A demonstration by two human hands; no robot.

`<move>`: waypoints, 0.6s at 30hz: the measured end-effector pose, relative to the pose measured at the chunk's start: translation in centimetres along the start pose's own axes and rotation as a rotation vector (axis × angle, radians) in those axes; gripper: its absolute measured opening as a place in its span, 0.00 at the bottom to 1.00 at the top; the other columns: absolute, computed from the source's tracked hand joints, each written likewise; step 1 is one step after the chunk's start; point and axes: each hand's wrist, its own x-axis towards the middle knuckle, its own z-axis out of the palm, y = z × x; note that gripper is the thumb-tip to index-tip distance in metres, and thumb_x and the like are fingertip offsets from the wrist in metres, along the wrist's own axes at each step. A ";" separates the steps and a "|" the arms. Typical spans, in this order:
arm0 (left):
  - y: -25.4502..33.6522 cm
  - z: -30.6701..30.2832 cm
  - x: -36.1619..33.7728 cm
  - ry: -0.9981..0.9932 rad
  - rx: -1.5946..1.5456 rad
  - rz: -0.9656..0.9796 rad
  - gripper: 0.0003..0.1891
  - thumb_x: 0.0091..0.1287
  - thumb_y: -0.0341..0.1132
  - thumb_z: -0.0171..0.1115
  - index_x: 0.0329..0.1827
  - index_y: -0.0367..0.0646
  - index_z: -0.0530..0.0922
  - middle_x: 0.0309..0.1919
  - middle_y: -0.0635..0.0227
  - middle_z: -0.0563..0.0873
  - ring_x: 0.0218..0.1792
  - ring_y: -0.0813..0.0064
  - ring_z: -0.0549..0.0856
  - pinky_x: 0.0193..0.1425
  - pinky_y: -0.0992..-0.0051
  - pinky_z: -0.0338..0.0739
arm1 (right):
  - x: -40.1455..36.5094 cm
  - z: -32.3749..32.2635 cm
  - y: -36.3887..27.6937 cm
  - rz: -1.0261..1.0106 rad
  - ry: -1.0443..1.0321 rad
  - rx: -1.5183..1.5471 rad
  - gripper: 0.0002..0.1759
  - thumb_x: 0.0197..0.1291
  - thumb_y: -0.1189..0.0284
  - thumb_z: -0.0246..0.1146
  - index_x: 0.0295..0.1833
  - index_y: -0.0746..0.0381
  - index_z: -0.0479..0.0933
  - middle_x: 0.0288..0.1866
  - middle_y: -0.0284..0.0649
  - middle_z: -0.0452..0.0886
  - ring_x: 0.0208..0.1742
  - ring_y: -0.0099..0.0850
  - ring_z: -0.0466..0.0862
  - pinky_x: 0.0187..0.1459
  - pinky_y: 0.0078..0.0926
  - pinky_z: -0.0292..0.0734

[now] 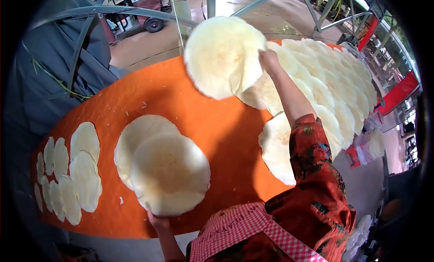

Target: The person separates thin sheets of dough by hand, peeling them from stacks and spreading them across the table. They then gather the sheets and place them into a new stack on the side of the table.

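Observation:
My right hand [269,61] grips the right edge of a large round pale flatbread [221,54], which is raised over the far side of the orange table [217,122] and folded near my fingers. At the near edge, my left hand [158,220] holds the lower rim of another round flatbread [169,176]; its fingertips are partly hidden under it. That one overlaps a second flatbread [140,131] behind it. On the right, many overlapping flatbreads [325,81] cover the table, with one [278,144] partly hidden by my right sleeve.
Smaller flatbreads [84,180] lie at the table's left end. Dark cloth [58,58] and metal bars [135,11] stand beyond it. Plastic bags [368,146] sit at the right edge, and a cart with a wheel [154,25] is in the background.

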 end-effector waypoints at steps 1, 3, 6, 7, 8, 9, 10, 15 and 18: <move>0.1 1.7 -1.3 -0.021 -0.062 0.011 0.26 0.70 0.46 0.42 0.69 0.43 0.62 0.65 0.61 0.68 0.65 0.58 0.68 0.68 0.54 0.63 | 2.1 -1.0 3.9 0.043 0.088 0.119 0.14 0.58 0.72 0.60 0.47 0.69 0.75 0.30 0.42 0.78 0.30 0.37 0.80 0.36 0.34 0.78; -0.7 1.6 -1.6 -0.019 -0.082 0.015 0.29 0.72 0.54 0.36 0.73 0.51 0.58 0.71 0.65 0.62 0.70 0.57 0.61 0.71 0.52 0.58 | 2.8 -1.9 8.9 0.185 0.189 0.215 0.09 0.57 0.77 0.58 0.44 0.69 0.74 0.28 0.44 0.76 0.27 0.38 0.78 0.29 0.38 0.78; -1.8 0.2 -1.8 -0.047 -0.084 -0.108 0.30 0.73 0.56 0.36 0.73 0.52 0.57 0.71 0.64 0.62 0.70 0.56 0.61 0.71 0.50 0.57 | 3.5 -2.5 18.2 0.468 0.194 0.061 0.08 0.56 0.80 0.53 0.42 0.68 0.73 0.27 0.44 0.75 0.22 0.36 0.75 0.20 0.38 0.73; -1.6 1.5 -2.4 -0.022 -0.129 -0.107 0.30 0.73 0.56 0.37 0.73 0.51 0.56 0.71 0.63 0.61 0.70 0.56 0.61 0.71 0.49 0.56 | 2.7 -2.2 20.0 0.533 0.217 -0.033 0.06 0.56 0.79 0.55 0.40 0.66 0.71 0.26 0.41 0.73 0.21 0.32 0.75 0.19 0.32 0.71; -1.5 2.7 -2.6 0.008 -0.178 -0.102 0.30 0.73 0.55 0.37 0.73 0.50 0.56 0.71 0.62 0.61 0.70 0.55 0.61 0.71 0.48 0.56 | 1.0 -0.6 22.4 0.293 0.293 -0.135 0.05 0.57 0.79 0.55 0.39 0.65 0.71 0.25 0.39 0.72 0.21 0.29 0.74 0.19 0.29 0.70; -1.4 4.2 -2.7 0.043 -0.233 -0.087 0.30 0.73 0.55 0.38 0.74 0.50 0.55 0.71 0.62 0.61 0.70 0.55 0.60 0.71 0.47 0.55 | -1.6 1.9 24.7 0.043 0.348 -0.233 0.04 0.58 0.79 0.54 0.39 0.64 0.71 0.24 0.37 0.72 0.21 0.26 0.74 0.19 0.26 0.69; -1.4 4.1 -2.4 -0.012 -0.269 -0.097 0.30 0.72 0.54 0.39 0.74 0.50 0.55 0.72 0.61 0.60 0.71 0.55 0.60 0.72 0.46 0.54 | -7.7 5.0 20.6 0.075 0.147 0.012 0.05 0.60 0.80 0.54 0.41 0.63 0.72 0.25 0.36 0.74 0.21 0.23 0.74 0.20 0.22 0.68; -0.2 4.9 -1.6 -0.076 -0.109 -0.035 0.29 0.73 0.52 0.40 0.74 0.49 0.54 0.71 0.63 0.61 0.69 0.56 0.63 0.71 0.50 0.59 | -34.7 14.9 13.6 -0.158 -1.068 -0.188 0.16 0.58 0.76 0.63 0.53 0.64 0.74 0.50 0.40 0.77 0.52 0.32 0.77 0.54 0.27 0.73; -0.2 3.8 -0.7 -0.104 -0.119 -0.085 0.27 0.75 0.50 0.38 0.73 0.50 0.55 0.69 0.64 0.65 0.67 0.60 0.66 0.69 0.55 0.62 | -44.9 19.0 10.1 -0.560 -1.236 -0.352 0.26 0.58 0.72 0.66 0.61 0.64 0.69 0.60 0.49 0.72 0.62 0.39 0.72 0.59 0.37 0.71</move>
